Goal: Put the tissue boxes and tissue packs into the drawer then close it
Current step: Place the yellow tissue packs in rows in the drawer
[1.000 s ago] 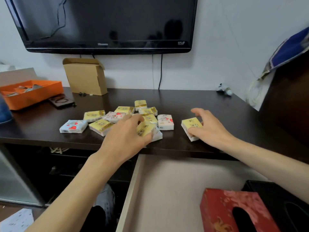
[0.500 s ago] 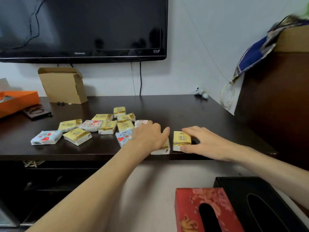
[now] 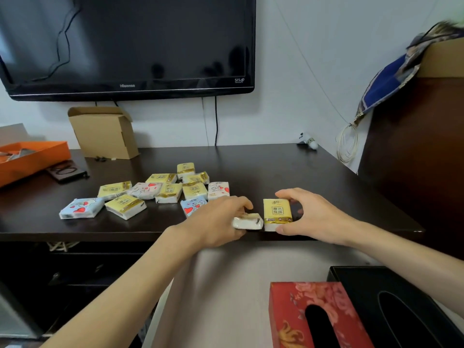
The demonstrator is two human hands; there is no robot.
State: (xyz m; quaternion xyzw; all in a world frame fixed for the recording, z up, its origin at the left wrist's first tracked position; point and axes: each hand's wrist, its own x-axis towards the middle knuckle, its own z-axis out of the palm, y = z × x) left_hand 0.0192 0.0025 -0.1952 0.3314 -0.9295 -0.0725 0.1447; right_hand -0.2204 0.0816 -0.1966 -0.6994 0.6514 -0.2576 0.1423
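Dark worktop (image 3: 276,167) under a wall-mounted television (image 3: 125,46), with an open drawer (image 3: 226,285) pulled out just below its front edge. Already in the drawer: a red tissue box (image 3: 296,305) and, touching it on the right, a black tissue box (image 3: 364,280). About 11 tissue packs (image 3: 165,192) clustered mid-worktop. 2 more dragged to the front edge, probably to drop straight into the drawer beneath. Left hand (image 3: 221,222) palm down, fingers curled over a white-edged pack (image 3: 247,221), gripping it at the lip. Right hand (image 3: 313,217) arched, thumb near and fingers far, pinching a yellow pack (image 3: 277,213) that lies flat on the worktop. Both forearms stretched forward over the drawer.
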